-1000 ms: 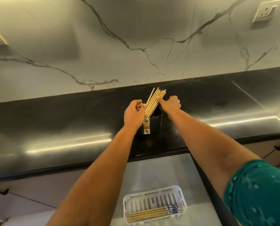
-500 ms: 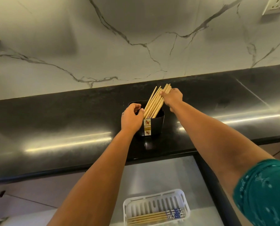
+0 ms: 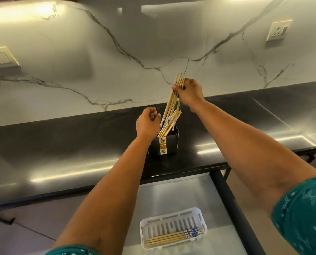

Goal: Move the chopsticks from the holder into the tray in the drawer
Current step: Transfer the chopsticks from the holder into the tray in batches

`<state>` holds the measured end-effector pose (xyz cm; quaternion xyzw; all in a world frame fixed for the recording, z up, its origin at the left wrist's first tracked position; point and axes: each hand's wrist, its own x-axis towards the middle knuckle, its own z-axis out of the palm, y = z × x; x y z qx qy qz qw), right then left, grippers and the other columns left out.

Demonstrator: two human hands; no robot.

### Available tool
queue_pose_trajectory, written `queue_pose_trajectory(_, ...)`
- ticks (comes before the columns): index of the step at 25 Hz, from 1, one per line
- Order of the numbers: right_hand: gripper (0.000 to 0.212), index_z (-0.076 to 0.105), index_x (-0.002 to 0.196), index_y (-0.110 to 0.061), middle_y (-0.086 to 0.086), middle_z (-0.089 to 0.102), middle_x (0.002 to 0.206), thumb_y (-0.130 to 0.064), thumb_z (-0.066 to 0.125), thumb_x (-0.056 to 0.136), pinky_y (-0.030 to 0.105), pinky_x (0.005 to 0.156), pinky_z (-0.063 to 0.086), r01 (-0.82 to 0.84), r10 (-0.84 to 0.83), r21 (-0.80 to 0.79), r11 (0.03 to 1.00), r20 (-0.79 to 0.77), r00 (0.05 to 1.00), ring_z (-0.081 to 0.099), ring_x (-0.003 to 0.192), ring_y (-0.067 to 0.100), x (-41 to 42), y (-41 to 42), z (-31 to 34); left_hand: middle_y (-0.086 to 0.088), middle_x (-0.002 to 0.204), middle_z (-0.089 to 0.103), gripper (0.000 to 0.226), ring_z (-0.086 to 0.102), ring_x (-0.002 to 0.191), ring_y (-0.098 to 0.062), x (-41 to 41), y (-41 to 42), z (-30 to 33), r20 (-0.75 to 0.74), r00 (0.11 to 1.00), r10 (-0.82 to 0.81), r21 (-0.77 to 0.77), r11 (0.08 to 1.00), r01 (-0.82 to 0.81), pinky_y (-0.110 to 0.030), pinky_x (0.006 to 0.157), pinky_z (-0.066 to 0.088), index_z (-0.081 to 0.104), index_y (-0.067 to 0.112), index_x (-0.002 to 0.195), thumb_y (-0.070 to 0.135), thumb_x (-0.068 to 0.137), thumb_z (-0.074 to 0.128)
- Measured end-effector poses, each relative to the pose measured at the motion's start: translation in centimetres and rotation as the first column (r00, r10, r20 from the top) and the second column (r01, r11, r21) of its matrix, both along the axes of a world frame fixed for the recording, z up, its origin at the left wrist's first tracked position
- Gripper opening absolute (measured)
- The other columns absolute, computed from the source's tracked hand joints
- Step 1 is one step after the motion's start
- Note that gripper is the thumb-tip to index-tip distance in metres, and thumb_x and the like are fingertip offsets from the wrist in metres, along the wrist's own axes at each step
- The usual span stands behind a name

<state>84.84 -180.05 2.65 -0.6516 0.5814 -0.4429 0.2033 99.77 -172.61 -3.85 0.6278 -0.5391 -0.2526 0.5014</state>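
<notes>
A black square holder (image 3: 169,144) with a gold label stands on the dark counter. My right hand (image 3: 189,93) grips a bunch of bamboo chopsticks (image 3: 172,100), lifted so their patterned lower ends hang just above the holder's mouth. More chopsticks (image 3: 167,127) lean inside the holder. My left hand (image 3: 147,124) is curled around the holder's upper left rim. Below, in the open drawer, a white slotted tray (image 3: 173,220) holds several chopsticks (image 3: 172,238) lying flat, blue patterned ends to the right.
The black counter (image 3: 61,144) runs along a marble backsplash with a socket (image 3: 278,31) at upper right and a switch plate (image 3: 0,57) at left. The open drawer (image 3: 177,192) has a grey floor and a dark right wall (image 3: 232,208). A cabinet handle (image 3: 0,219) sits lower left.
My right hand has pulled a bunch of chopsticks upward, nearly out of the holder. My left hand stays on the holder's rim. The view has tilted downward a little.
</notes>
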Motion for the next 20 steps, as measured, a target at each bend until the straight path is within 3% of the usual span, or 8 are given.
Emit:
queue_pose_trajectory(3, 0.029, 0.067, 0.094, -0.009, 0.009, 0.070, 0.089, -0.037, 0.061, 0.090, 0.033, 0.075, 0.057, -0.070, 0.060, -0.088, 0.994, -0.104, 0.993, 0.068, 0.081, 0.021, 0.0, 3.6, 3.0, -0.002, 0.129, 0.056, 0.053, 0.051, 0.121, -0.017, -0.9, 1.5, 2.5, 0.024, 0.994, -0.110, 0.018, 0.994, 0.109, -0.038, 0.103, 0.042, 0.044, 0.016, 0.134, 0.032, 0.087, 0.064)
queue_pose_trajectory(5, 0.030, 0.066, 0.095, -0.007, 0.010, 0.071, 0.090, -0.037, 0.061, 0.089, 0.034, 0.076, 0.057, -0.165, 0.154, -0.053, 0.985, -0.172, 0.973, 0.068, 0.082, 0.021, 0.2, 6.1, 3.9, -0.003, 0.135, 0.053, 0.060, 0.049, 0.124, -0.020, -1.5, 2.9, 3.5, 0.035, 0.973, -0.227, 0.055, 0.973, 0.225, -0.044, 0.105, 0.039, 0.040, 0.019, 0.137, 0.041, 0.086, 0.063)
queue_pose_trajectory(7, 0.030, 0.064, 0.098, -0.006, 0.011, 0.071, 0.093, -0.035, 0.063, 0.088, 0.036, 0.081, 0.057, -0.299, 0.305, 0.063, 0.952, -0.121, 0.945, 0.069, 0.085, 0.020, 0.4, 8.5, 4.0, -0.003, 0.122, 0.062, 0.051, 0.058, 0.113, -0.020, -1.6, 4.6, 3.2, -0.119, 0.923, -0.365, 0.063, 0.925, 0.374, -0.047, 0.102, 0.043, 0.047, 0.019, 0.130, 0.043, 0.087, 0.060)
queue_pose_trajectory(10, 0.027, 0.063, 0.100, -0.005, 0.011, 0.073, 0.096, -0.029, 0.066, 0.087, 0.036, 0.085, 0.057, -0.429, 0.438, 0.229, 0.874, 0.013, 0.899, 0.072, 0.088, 0.020, 0.3, 11.2, 3.1, -0.011, 0.113, 0.069, 0.039, 0.064, 0.107, -0.024, -1.1, 7.0, 1.0, -0.499, 0.687, -0.528, 0.064, 0.768, 0.637, -0.044, 0.101, 0.045, 0.058, 0.008, 0.120, 0.035, 0.092, 0.054)
queue_pose_trajectory(13, 0.024, 0.065, 0.104, -0.012, 0.007, 0.073, 0.096, -0.029, 0.067, 0.087, 0.031, 0.078, 0.056, -0.483, 0.442, 0.328, 0.812, 0.198, 0.875, 0.072, 0.089, 0.017, -0.2, 13.7, 0.0, -0.017, 0.116, 0.066, 0.039, 0.062, 0.111, -0.029, -1.2, 9.5, -2.5, -0.701, 0.520, -0.489, 0.041, 0.700, 0.713, -0.040, 0.096, 0.049, 0.056, 0.003, 0.119, 0.032, 0.094, 0.051)
queue_pose_trajectory(15, 0.033, 0.061, 0.114, -0.017, 0.007, 0.070, 0.103, -0.039, 0.062, 0.089, 0.030, 0.075, 0.055, -0.485, 0.314, 0.373, 0.791, 0.433, 0.845, 0.069, 0.093, 0.018, -0.4, 15.6, -3.6, -0.018, 0.121, 0.064, 0.036, 0.061, 0.113, -0.030, -1.6, 10.8, -4.8, -0.853, 0.389, -0.348, -0.026, 0.773, 0.633, -0.041, 0.093, 0.050, 0.054, 0.005, 0.121, 0.029, 0.096, 0.047)
queue_pose_trajectory(18, 0.040, 0.058, 0.115, -0.020, 0.012, 0.063, 0.119, -0.052, 0.046, 0.093, 0.041, 0.097, 0.046, -0.276, -0.124, 0.524, 0.806, 0.605, 0.786, 0.058, 0.112, 0.025, -0.8, 19.4, -11.2, -0.010, 0.118, 0.067, 0.027, 0.059, 0.116, -0.026, -1.0, 12.1, -7.4, -0.963, 0.208, -0.173, -0.082, 0.919, 0.385, -0.042, 0.096, 0.045, 0.056, 0.012, 0.116, 0.024, 0.099, 0.038)
queue_pose_trajectory(20, 0.056, 0.052, 0.130, -0.013, 0.012, 0.059, 0.129, -0.055, 0.038, 0.096, 0.043, 0.107, 0.040, -0.246, -0.380, 0.609, 0.754, 0.710, 0.593, 0.056, 0.118, 0.027, -0.8, 22.3, -16.2, -0.006, 0.117, 0.068, 0.026, 0.060, 0.115, -0.023, -0.4, 13.0, -8.7, -0.971, 0.211, -0.110, -0.050, 0.961, 0.271, -0.040, 0.099, 0.042, 0.056, 0.016, 0.117, 0.023, 0.100, 0.037)
